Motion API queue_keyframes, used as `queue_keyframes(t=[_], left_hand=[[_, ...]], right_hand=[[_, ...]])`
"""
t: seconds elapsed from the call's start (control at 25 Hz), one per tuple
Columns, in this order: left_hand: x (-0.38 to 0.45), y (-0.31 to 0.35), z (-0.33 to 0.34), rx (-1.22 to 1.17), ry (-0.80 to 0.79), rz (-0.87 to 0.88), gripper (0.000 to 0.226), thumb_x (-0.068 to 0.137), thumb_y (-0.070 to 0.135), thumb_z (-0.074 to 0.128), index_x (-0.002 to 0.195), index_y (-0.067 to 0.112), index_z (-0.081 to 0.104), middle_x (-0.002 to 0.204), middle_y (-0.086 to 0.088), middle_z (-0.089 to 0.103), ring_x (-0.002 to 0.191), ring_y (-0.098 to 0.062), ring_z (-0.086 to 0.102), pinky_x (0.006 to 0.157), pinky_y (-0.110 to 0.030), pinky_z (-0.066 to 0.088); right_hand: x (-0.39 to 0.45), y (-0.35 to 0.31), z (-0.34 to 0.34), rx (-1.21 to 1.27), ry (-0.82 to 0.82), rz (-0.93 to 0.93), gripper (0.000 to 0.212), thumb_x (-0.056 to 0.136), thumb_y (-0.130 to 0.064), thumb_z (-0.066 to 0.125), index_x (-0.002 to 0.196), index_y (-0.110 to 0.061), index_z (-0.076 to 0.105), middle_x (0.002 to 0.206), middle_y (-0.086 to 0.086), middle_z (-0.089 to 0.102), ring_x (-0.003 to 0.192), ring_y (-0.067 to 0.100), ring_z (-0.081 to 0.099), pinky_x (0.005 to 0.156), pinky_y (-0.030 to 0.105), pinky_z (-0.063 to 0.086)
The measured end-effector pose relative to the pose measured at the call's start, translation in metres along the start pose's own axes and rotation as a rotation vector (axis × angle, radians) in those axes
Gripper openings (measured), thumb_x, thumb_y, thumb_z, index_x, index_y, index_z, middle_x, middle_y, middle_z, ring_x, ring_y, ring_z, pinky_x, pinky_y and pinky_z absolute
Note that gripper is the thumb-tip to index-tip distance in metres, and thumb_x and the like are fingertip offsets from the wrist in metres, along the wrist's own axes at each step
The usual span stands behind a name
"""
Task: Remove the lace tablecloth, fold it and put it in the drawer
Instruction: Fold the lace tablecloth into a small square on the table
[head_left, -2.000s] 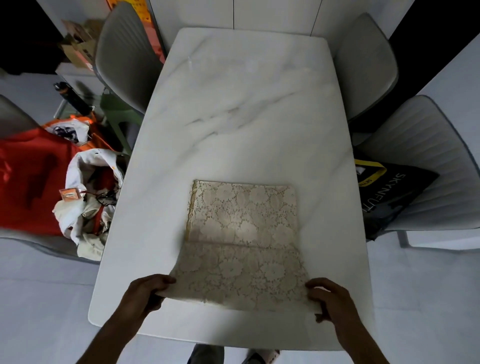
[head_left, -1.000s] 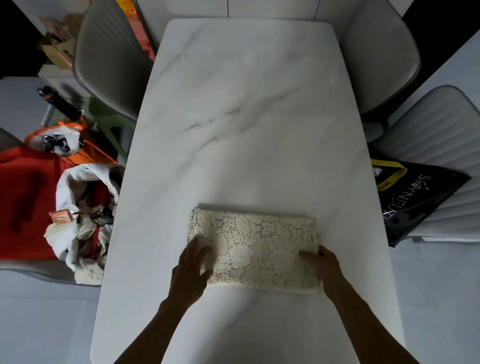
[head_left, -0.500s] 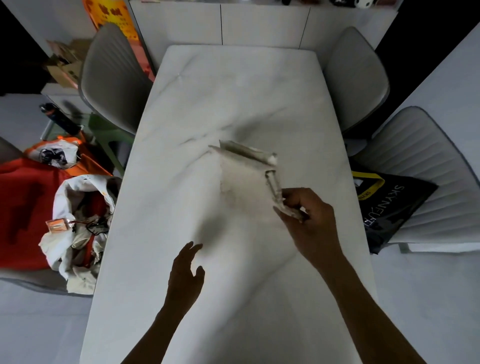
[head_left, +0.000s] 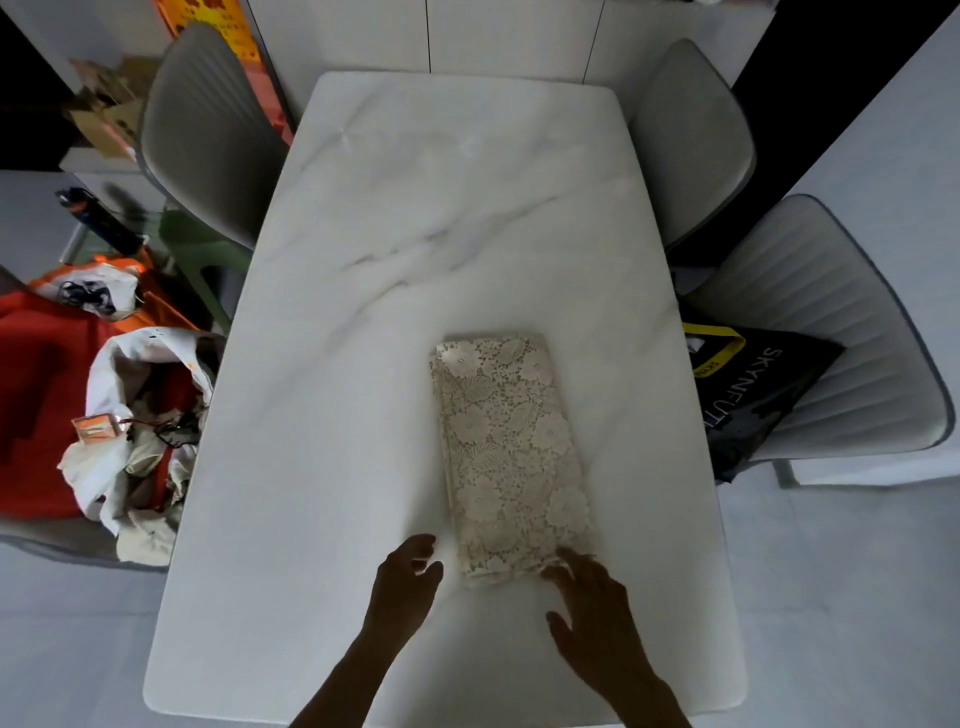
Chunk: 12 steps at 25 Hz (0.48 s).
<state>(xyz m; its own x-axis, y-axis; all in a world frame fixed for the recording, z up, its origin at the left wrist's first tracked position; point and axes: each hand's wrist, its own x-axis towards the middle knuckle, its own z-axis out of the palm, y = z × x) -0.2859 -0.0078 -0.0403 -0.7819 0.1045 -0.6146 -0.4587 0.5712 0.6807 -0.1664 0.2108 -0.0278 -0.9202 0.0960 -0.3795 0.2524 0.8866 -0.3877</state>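
Relaid lengthwise, lace tablecloth (head_left: 511, 457); right hand (head_left: 597, 618) hides its corner.

Both forearms run off the bottom edge; the right hand's fingers (head_left: 563, 564) are motion-blurred.

The folded lace tablecloth (head_left: 511, 457) is showing openwork floral cloth, cream and matt. Beneath it, the table (head_left: 415, 218) is looking like smooth, grey-veined white marble, while the chair (head_left: 841, 332) at three o'clock is wearing ribbed matt upholstery.

Both forearms reach in from 6 o'clock. The left hand (head_left: 408, 579) hovers with fingers loosely curled, holding nothing; the right hand (head_left: 592, 605) lies spread, fingertips pointing toward 11 o'clock.
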Motion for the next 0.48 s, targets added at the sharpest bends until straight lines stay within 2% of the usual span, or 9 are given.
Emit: queue_keyframes(t=[0.12,0.2,0.28,0.36,0.48], left_hand=[[-0.003,0.011,0.022,-0.058,0.019,-0.012,0.029,0.088,0.014,0.065,0.117,0.015,0.065,0.088,0.009,0.069,0.081,-0.003,0.065,0.068,-0.02,0.048],[-0.001,0.019,0.031,-0.119,0.1,-0.024,0.025,0.087,0.019,0.068,0.112,0.015,0.069,0.081,0.01,0.07,0.076,-0.004,0.066,0.064,-0.02,0.047],[0.003,0.025,0.037,-0.176,0.172,-0.033,0.023,0.084,0.024,0.073,0.105,0.018,0.069,0.078,0.007,0.071,0.07,-0.008,0.067,0.059,-0.019,0.047],[0.009,0.033,0.04,-0.187,0.189,-0.048,0.024,0.079,0.025,0.078,0.099,0.022,0.065,0.078,0.006,0.07,0.067,-0.01,0.067,0.055,-0.021,0.048],[0.015,0.035,0.039,-0.194,0.174,-0.081,0.025,0.078,0.011,0.073,0.098,0.021,0.061,0.082,-0.002,0.072,0.064,-0.019,0.067,0.054,-0.03,0.055]], right_hand=[[0.012,0.016,-0.013,0.133,0.152,0.23,0.057,0.081,-0.025,0.066,0.135,-0.024,0.046,0.154,0.003,0.033,0.131,0.027,0.043,0.099,0.044,0.045],[0.022,0.027,-0.015,0.235,0.123,0.288,0.066,0.085,-0.025,0.064,0.144,-0.024,0.033,0.155,0.002,0.029,0.129,0.027,0.044,0.099,0.041,0.045],[0.029,0.033,-0.013,0.277,0.075,0.284,0.069,0.086,-0.027,0.064,0.146,-0.025,0.029,0.151,0.0,0.033,0.125,0.025,0.047,0.098,0.038,0.047],[0.034,0.032,-0.011,0.274,0.065,0.275,0.064,0.085,-0.029,0.064,0.143,-0.024,0.037,0.144,-0.002,0.037,0.121,0.023,0.05,0.095,0.035,0.048],[0.029,0.023,-0.002,0.214,0.079,0.238,0.038,0.082,-0.028,0.063,0.118,-0.023,0.055,0.124,-0.004,0.044,0.107,0.02,0.058,0.084,0.028,0.051]])
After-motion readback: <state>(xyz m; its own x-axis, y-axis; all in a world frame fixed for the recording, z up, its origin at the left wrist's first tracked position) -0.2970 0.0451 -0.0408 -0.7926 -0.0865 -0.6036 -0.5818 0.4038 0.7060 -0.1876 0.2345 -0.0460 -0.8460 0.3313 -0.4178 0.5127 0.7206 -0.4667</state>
